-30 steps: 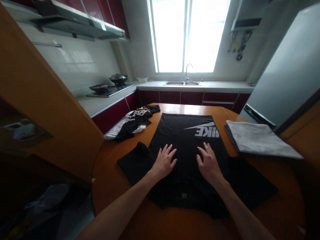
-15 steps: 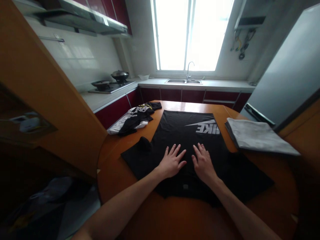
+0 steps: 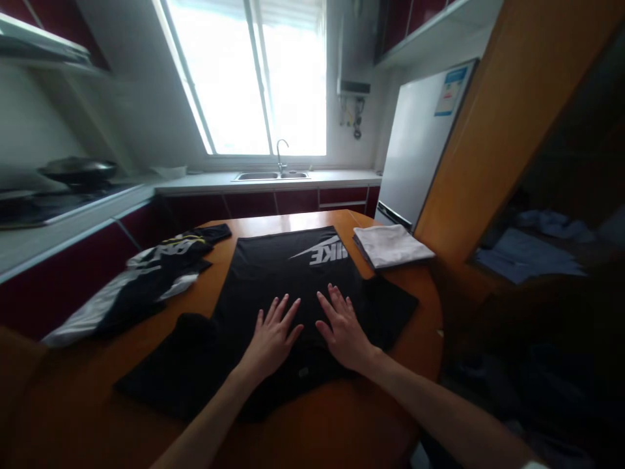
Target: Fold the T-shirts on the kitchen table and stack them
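Observation:
A black T-shirt point(image 3: 273, 273) with a white Nike print lies spread out on the wooden table point(image 3: 336, 417), its neck end towards me and its sleeves out to both sides. My left hand point(image 3: 273, 339) rests flat on the shirt's upper part with the fingers spread. Beside it, my right hand point(image 3: 342, 329) also lies flat on the cloth, fingers stretched out and a little apart. Between the two palms a gap of black fabric shows. Neither hand holds anything.
A folded light grey cloth point(image 3: 390, 245) lies at the table's right side. On the left is a crumpled black and white garment point(image 3: 151, 277). Beyond the table are a sink point(image 3: 271, 175), a stove with a covered pan point(image 3: 78, 170) and a fridge point(image 3: 415, 146).
My view has turned to the right, so more of the fridge and right side shows. Both hands remain flat on the T-shirt, in nearly the same place on it.

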### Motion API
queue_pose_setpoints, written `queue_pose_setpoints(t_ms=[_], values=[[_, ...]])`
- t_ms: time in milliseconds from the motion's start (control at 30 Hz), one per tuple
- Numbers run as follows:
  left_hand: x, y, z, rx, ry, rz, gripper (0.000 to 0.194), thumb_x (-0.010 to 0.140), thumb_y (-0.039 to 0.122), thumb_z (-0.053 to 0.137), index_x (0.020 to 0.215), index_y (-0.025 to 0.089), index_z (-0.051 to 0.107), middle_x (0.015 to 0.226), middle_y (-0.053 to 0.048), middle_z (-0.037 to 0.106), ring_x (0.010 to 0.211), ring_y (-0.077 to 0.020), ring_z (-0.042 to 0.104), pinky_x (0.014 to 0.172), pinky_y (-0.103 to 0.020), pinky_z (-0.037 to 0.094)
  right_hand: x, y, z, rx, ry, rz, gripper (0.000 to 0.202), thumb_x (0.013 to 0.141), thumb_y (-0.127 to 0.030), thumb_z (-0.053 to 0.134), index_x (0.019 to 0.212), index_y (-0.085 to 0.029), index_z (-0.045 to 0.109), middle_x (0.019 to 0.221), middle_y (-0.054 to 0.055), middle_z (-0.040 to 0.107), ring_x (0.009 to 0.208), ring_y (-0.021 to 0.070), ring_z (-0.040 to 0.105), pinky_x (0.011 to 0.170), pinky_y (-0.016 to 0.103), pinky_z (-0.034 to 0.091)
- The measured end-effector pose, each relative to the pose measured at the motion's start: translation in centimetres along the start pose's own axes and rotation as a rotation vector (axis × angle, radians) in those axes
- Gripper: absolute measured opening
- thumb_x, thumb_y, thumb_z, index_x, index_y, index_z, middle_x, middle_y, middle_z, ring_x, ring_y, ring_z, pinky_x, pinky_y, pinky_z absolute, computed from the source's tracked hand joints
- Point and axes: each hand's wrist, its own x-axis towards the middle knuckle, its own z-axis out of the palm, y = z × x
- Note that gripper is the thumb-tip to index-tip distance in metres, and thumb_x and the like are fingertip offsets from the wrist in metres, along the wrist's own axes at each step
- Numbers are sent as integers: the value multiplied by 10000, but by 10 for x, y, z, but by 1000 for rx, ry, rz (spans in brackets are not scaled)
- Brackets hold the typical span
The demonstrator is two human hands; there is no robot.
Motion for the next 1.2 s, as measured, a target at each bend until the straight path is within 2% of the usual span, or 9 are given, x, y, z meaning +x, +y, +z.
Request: queue_pose_setpoints(t_ms=[100, 233, 300, 433, 600, 700, 800, 1000, 1200], values=[[3, 8, 0, -14, 64, 56, 578, 1038, 447, 419, 1585, 283, 328, 1650, -113, 305, 1530, -338, 244, 1171, -646, 266, -24, 1, -10, -35, 45, 20, 620, 1016, -319, 444, 1607, -235, 276, 1696, 90, 134, 1567, 262, 88, 1244, 560, 152], [0, 23, 5, -12, -55, 122, 568, 1028, 429, 451, 1576, 336, 334, 1651, -87, 308, 1533, -350, 228, 1157, -688, 248, -50, 6, -13, -75, -61, 69, 603, 986, -319, 522, 1559, -188, 389, 1669, 150, 221, 1556, 313, 135, 1229, 604, 165], [-2, 25, 2, -20, -88, 144, 572, 1025, 423, 464, 1576, 355, 327, 1657, -80, 293, 1536, -357, 210, 1151, -703, 240, -59, 6, -15, -65, -18, 64, 580, 996, -308, 506, 1551, -175, 402, 1667, 153, 235, 1558, 299, 137, 1233, 599, 166], [-7, 16, -30, -110, -65, 219, 575, 1007, 448, 505, 1558, 343, 377, 1630, -76, 360, 1521, -331, 268, 1180, -617, 291, -78, 5, -25, 26, 99, -9, 442, 977, -249, 527, 1416, -221, 572, 1621, 107, 366, 1541, 262, 217, 1236, 565, 224], [-28, 4, -83, -297, -267, 316, 386, 946, 408, 604, 1315, 314, 672, 1349, -59, 622, 1183, -235, 634, 1031, -343, 505, -100, 13, -33, 99, 66, -133, 288, 922, -185, 618, 1175, -266, 728, 1493, 79, 526, 1466, 262, 370, 1196, 541, 335], [-52, -2, -95, -344, -360, 283, 300, 918, 372, 625, 1185, 294, 737, 1095, -40, 676, 926, -186, 686, 844, -266, 545, -106, 16, -34, 91, 37, -162, 283, 911, -167, 634, 1144, -281, 746, 1466, 75, 551, 1446, 271, 399, 1183, 546, 358], [-82, -13, -94, -344, -383, 243, 213, 884, 340, 660, 1064, 291, 764, 1013, -27, 676, 856, -183, 677, 766, -249, 542, -108, 16, -33, 81, 43, -165, 295, 908, -125, 611, 1118, -274, 753, 1446, 73, 565, 1438, 271, 410, 1181, 547, 365], [-131, -35, -85, -264, -242, 247, 164, 890, 252, 652, 1008, 285, 762, 1003, -20, 705, 902, -179, 679, 802, -223, 557, -111, 21, -28, 115, 64, -181, 289, 905, -110, 611, 1134, -244, 724, 1347, 89, 595, 1342, 257, 482, 1130, 489, 443], [-151, -38, -69, -171, -29, 331, 246, 985, 250, 556, 1147, 293, 735, 1055, -34, 717, 951, -168, 682, 860, -257, 577, -115, 26, -31, 67, 32, -194, 267, 935, -104, 570, 1108, -246, 716, 1115, 77, 643, 1085, 232, 585, 956, 426, 531]])
